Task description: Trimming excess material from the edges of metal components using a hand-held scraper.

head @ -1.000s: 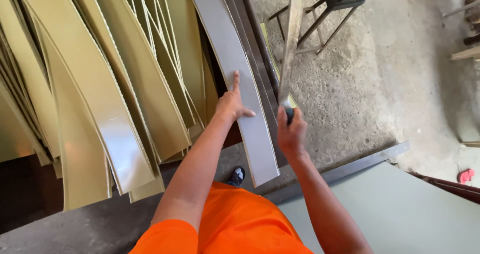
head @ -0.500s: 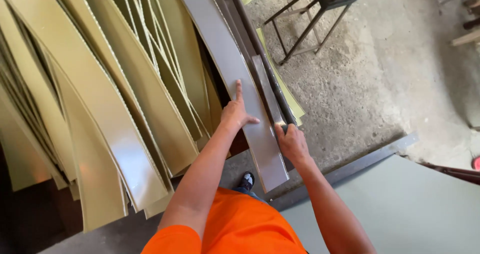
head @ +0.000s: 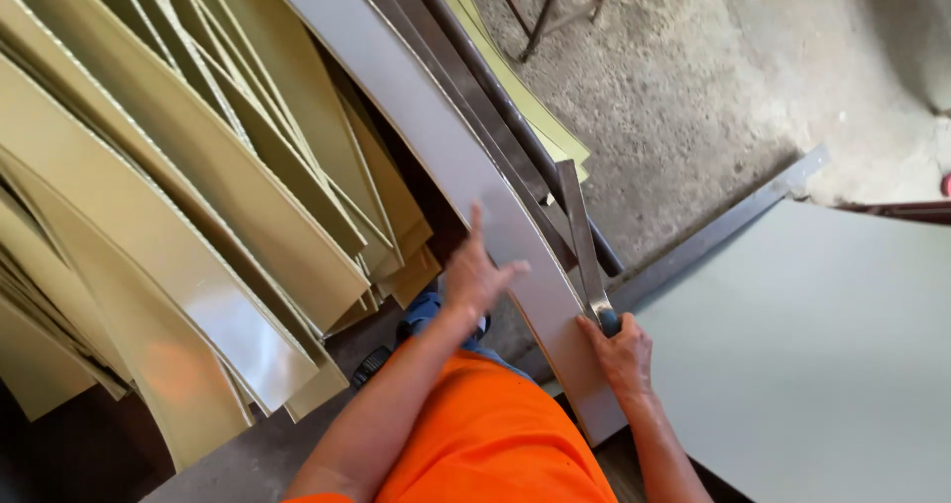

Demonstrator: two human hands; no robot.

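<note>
- Left hand [head: 478,275]: fingers spread, palm flat against the long grey strip [head: 466,176], which leaned slanting beside the fanned olive-yellow strips [head: 198,216].
- Right hand [head: 622,349]: fingers curled shut around the handle end of a narrow metal blade [head: 581,240], laid along the grey strip's right edge.
- Pale flat panel [head: 812,364]: lay at right, above the concrete floor [head: 693,87].
</note>
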